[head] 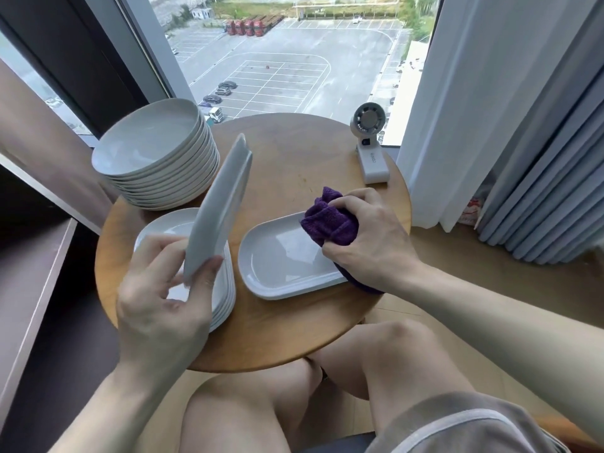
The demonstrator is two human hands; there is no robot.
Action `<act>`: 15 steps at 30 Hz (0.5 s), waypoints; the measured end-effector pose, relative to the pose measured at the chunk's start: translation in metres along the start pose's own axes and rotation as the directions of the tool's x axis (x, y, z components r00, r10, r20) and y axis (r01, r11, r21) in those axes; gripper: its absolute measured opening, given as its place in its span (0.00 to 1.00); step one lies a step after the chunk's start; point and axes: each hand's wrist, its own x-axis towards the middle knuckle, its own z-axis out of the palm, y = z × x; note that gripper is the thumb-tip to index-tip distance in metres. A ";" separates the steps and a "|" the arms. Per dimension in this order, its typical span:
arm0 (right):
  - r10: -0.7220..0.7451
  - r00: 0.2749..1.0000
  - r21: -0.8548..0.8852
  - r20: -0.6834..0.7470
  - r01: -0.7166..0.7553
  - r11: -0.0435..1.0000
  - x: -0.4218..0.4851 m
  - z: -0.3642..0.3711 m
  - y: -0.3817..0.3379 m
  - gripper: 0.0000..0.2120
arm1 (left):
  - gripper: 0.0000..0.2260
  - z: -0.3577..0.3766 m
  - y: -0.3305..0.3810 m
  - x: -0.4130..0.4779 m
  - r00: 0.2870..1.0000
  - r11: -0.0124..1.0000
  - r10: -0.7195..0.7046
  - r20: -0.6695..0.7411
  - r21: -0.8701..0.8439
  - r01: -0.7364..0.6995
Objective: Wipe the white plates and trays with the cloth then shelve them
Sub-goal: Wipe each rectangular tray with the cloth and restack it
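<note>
Wiping looks barely begun: the right hand point(366, 237) has its fingers point(343, 204) clamped on the purple cloth point(330, 220), pressed on the flat tray point(281, 266) beneath them. The left hand point(163, 308) pinches the tilted tray point(219, 207) above the tray stack point(227, 289). Beyond its fingers, the plate pile point(157, 158) waits on the table point(294, 322), unshelved.

We reach both bare forearms forward from the lower corners. Our left hand point(163, 289) pinches the near end of a tilted tray point(219, 207), thumb on one face, fingers on the other. Our right hand point(366, 237), knuckles up, curls round a bunched cloth point(330, 220).
</note>
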 end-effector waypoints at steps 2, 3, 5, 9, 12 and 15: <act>0.003 1.000 -0.004 0.004 -0.003 1.000 0.000 0.000 0.000 0.25 | 0.04 -0.001 -0.003 0.001 0.990 0.982 0.132 -0.043 0.140 -0.124; 0.003 1.000 -0.008 0.006 -0.003 1.000 0.000 0.000 0.000 0.25 | 0.04 -0.001 -0.002 0.001 0.982 0.969 0.181 -0.047 0.181 -0.170; 0.002 1.000 -0.019 0.009 -0.002 1.000 0.000 0.000 0.000 0.25 | 0.07 -0.001 -0.001 0.001 0.968 0.943 0.251 -0.025 0.232 -0.239; -0.003 1.000 -0.036 0.020 0.004 0.999 -0.001 0.001 -0.001 0.25 | 0.10 0.000 0.003 -0.001 0.919 0.878 0.392 0.046 0.282 -0.388; -0.015 1.000 -0.046 0.022 0.016 0.999 -0.002 0.001 -0.002 0.25 | 0.08 0.001 0.004 0.000 0.913 0.866 0.404 0.057 0.297 -0.402; -0.013 1.000 -0.052 0.020 0.014 0.999 -0.002 0.002 -0.002 0.24 | 0.05 0.002 0.004 0.000 0.922 0.857 0.381 0.063 0.349 -0.378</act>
